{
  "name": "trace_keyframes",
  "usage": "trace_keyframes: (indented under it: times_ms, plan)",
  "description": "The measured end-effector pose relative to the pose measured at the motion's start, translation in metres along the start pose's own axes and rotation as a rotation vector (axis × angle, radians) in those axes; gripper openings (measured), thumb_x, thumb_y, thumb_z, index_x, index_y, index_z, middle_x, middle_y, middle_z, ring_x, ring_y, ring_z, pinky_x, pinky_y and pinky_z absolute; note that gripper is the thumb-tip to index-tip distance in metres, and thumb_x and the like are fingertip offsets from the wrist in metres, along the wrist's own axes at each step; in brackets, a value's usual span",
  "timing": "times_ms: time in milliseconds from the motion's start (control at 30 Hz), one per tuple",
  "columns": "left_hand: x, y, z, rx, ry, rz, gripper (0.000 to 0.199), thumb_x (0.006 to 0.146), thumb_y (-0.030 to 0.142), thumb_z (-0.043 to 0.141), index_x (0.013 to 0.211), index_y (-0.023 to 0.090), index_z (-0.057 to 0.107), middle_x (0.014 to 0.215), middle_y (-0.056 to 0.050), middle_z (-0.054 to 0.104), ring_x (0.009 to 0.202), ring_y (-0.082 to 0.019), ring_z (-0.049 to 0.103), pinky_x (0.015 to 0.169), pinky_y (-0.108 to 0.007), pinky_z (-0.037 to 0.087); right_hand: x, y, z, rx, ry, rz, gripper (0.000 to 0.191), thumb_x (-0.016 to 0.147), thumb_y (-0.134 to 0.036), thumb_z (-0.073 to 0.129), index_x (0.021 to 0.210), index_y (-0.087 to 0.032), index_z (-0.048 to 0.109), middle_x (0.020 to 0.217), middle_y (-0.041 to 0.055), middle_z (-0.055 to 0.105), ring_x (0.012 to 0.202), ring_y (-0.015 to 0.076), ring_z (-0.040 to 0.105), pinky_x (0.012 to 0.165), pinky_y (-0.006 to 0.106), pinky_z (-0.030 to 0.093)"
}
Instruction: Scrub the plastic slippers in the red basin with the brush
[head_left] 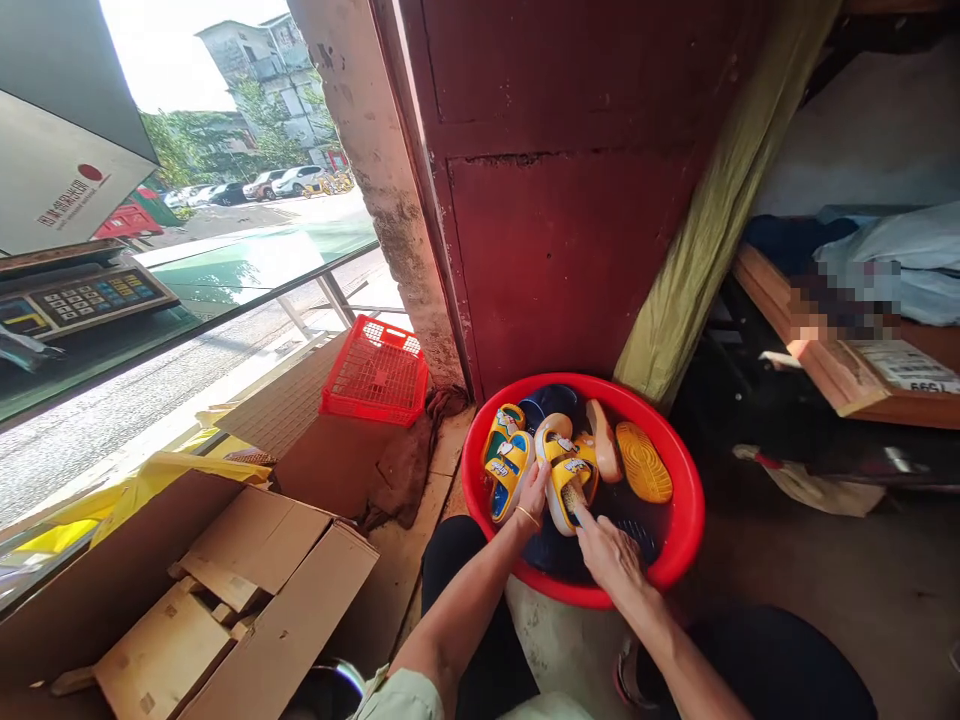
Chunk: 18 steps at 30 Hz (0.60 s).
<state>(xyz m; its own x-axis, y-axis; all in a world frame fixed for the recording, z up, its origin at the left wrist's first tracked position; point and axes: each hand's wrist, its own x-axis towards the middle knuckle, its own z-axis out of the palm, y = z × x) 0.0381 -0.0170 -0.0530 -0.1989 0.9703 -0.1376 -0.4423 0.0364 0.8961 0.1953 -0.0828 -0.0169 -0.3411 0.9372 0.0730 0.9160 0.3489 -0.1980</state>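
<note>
Over a round red basin point(694, 500) my left hand point(531, 497) grips the side of a yellow and white sandal point(559, 445). In my right hand point(609, 552) is the handle of a brush point(576, 496), its bristle end inside the sandal's opening. Left of it lies a yellow and blue sandal point(510, 470), with another yellow and green sandal point(504, 425) behind. A tan shoe point(603, 440) leans at the back of the basin, and a yellow sole point(643, 462) faces up on the right. Dark footwear point(551, 402) sits partly in the dark water.
A red plastic basket point(377, 372) rests on cardboard to the left. Nearer stands an open cardboard box point(300, 610) with wooden pieces inside. A dark red door point(562, 260) and a yellowish curtain point(694, 260) rise behind the basin. A scale point(90, 300) sits on the glass counter.
</note>
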Motion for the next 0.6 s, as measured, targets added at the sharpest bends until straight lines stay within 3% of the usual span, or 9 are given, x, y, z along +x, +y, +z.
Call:
trace_keyframes:
  times_ms: [100,200,300,467,600]
  plan:
    - [0.003,0.004,-0.001,-0.042,-0.005,-0.019,0.058,0.083,0.055,0.069,0.129,0.021,0.064,0.128,-0.01,0.068,0.119,-0.026,0.063,0.101,-0.041,0.053,0.013,-0.006,-0.01,0.214,-0.087,0.067,0.051,0.098,-0.026,0.042,0.149,-0.023,0.049,0.107,0.0086,0.077,0.094,0.0207,0.072,0.078,0.027,0.051]
    - [0.002,0.003,0.0,-0.006,-0.049,-0.049,0.069,0.077,0.042,0.077,0.14,0.022,0.057,0.136,-0.009,0.064,0.127,-0.029,0.059,0.106,-0.043,0.05,0.017,-0.007,-0.013,0.29,-0.107,0.166,0.054,0.098,-0.026,0.04,0.151,-0.015,0.044,0.119,0.0131,0.074,0.102,0.0222,0.071,0.083,0.029,0.051]
    - [0.0,0.001,0.0,0.015,-0.068,-0.063,0.071,0.078,0.04,0.075,0.143,0.022,0.055,0.138,-0.008,0.064,0.127,-0.029,0.059,0.107,-0.043,0.049,0.018,-0.006,-0.013,0.291,-0.152,0.12,0.052,0.098,-0.023,0.039,0.149,-0.015,0.048,0.118,0.0131,0.074,0.104,0.0213,0.07,0.085,0.028,0.05]
    - [0.002,0.002,-0.002,-0.038,-0.041,-0.1,0.06,0.083,0.048,0.068,0.136,0.022,0.06,0.133,-0.007,0.067,0.125,-0.029,0.061,0.105,-0.042,0.051,-0.022,0.0,-0.003,0.138,-0.166,-0.073,0.053,0.096,-0.021,0.041,0.148,-0.02,0.051,0.098,0.0099,0.075,0.083,0.0202,0.07,0.072,0.027,0.05]
    - [0.002,0.001,-0.001,-0.059,-0.019,-0.115,0.063,0.082,0.049,0.071,0.135,0.018,0.061,0.134,-0.01,0.066,0.124,-0.033,0.06,0.104,-0.044,0.051,-0.052,-0.004,0.002,0.054,-0.142,-0.111,0.055,0.096,-0.019,0.043,0.151,-0.02,0.047,0.093,0.0109,0.074,0.077,0.0196,0.069,0.072,0.028,0.049]
